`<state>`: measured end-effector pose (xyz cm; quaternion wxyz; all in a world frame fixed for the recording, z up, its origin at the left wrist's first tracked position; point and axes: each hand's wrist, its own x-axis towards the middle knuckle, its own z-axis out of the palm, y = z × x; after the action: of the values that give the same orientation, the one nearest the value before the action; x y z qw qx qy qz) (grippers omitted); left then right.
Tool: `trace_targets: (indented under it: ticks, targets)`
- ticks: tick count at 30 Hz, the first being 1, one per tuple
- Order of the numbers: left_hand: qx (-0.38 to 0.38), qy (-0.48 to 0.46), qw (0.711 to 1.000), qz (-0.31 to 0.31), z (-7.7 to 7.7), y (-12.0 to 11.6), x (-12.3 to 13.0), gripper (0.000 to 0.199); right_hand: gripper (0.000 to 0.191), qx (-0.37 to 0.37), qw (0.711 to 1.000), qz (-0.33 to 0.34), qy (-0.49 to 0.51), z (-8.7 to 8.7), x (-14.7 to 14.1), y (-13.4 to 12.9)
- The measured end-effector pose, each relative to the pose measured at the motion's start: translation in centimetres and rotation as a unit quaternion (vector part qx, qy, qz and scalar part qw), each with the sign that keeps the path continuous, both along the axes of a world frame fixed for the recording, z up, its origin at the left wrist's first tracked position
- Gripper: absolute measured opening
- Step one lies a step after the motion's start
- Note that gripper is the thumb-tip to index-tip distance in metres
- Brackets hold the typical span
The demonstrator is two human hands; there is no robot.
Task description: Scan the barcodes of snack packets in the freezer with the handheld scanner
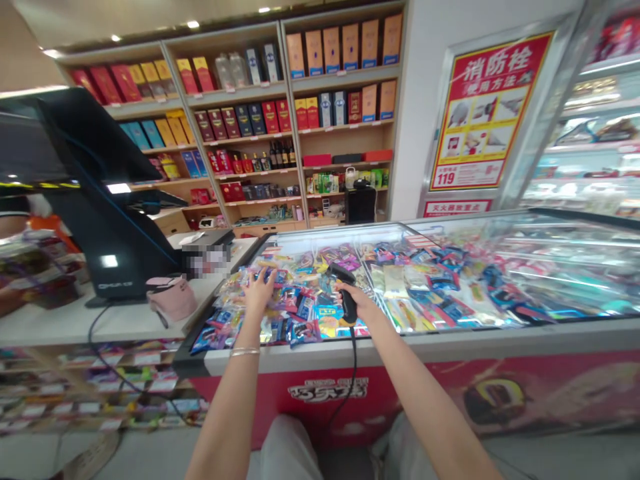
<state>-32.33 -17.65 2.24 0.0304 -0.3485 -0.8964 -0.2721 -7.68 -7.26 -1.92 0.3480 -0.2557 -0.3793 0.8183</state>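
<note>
My left hand (259, 291) rests with spread fingers on a heap of colourful snack packets (295, 313), and it seems to hold nothing. These packets lie at the near left of a glass-topped chest freezer (430, 340). My right hand (357, 304) grips a black corded handheld barcode scanner (346, 293) above the same heap, its head pointing forward and down. The scanner's black cable (354, 373) hangs down over the freezer's front rim. Whether the packets lie under the glass or on it is hard to tell.
To the left, a black checkout terminal (107, 213) and a pink fabric bag (173, 298) stand on a white counter (100, 323). Behind are shelves of boxed liquor (240, 120). A red fire-hydrant poster (487, 113) and a chilled display case (595, 147) stand right.
</note>
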Motion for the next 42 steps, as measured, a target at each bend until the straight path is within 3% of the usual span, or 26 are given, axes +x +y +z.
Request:
trace_targets:
  ticks: [4, 9, 14, 18, 22, 26, 31, 35, 38, 42]
  targets:
    - [0.065, 0.082, 0.994, 0.009, 1.7, 0.8, 2.9, 0.064, 0.019, 0.07, 0.997, -0.043, -0.01, 2.1, 3.7, 0.0]
    - [0.071, 0.124, 0.978, -0.153, 2.2, 4.2, 11.0, 0.058, 0.019, 0.108, 0.982, -0.156, -0.013, 4.4, 11.1, 1.7]
    - [0.008, 0.107, 0.944, -0.311, 1.0, 7.9, 18.9, 0.056, 0.019, 0.104, 0.965, -0.239, -0.021, 4.5, 18.7, 3.6]
    - [-0.105, 0.041, 0.922, -0.371, -0.1, 9.6, 23.2, 0.053, 0.019, 0.089, 0.958, -0.267, -0.055, 4.0, 22.8, 4.5]
    - [-0.264, -0.032, 0.879, -0.395, -0.7, 10.2, 26.3, 0.057, 0.015, 0.063, 0.952, -0.292, -0.075, 3.7, 24.4, 5.8]
    - [-0.282, 0.021, 0.869, -0.405, -1.4, 10.9, 28.6, 0.048, 0.015, 0.066, 0.952, -0.291, -0.072, 3.1, 24.2, 7.9]
    - [-0.2, 0.049, 0.888, -0.411, -2.4, 14.0, 28.7, 0.033, 0.014, 0.042, 0.963, -0.246, -0.104, 1.2, 23.9, 10.5]
    - [-0.048, -0.04, 0.894, -0.444, -3.9, 17.1, 27.0, 0.027, 0.012, -0.01, 0.973, -0.222, -0.055, 0.5, 24.3, 11.1]
    - [0.078, -0.137, 0.89, -0.428, -5.2, 18.5, 26.3, 0.035, 0.011, -0.011, 0.974, -0.227, -0.01, 0.8, 24.9, 10.7]
    - [0.157, -0.181, 0.875, -0.42, -6.0, 18.6, 26.5, 0.053, 0.016, 0.036, 0.97, -0.238, 0.001, 1.4, 25.3, 9.8]
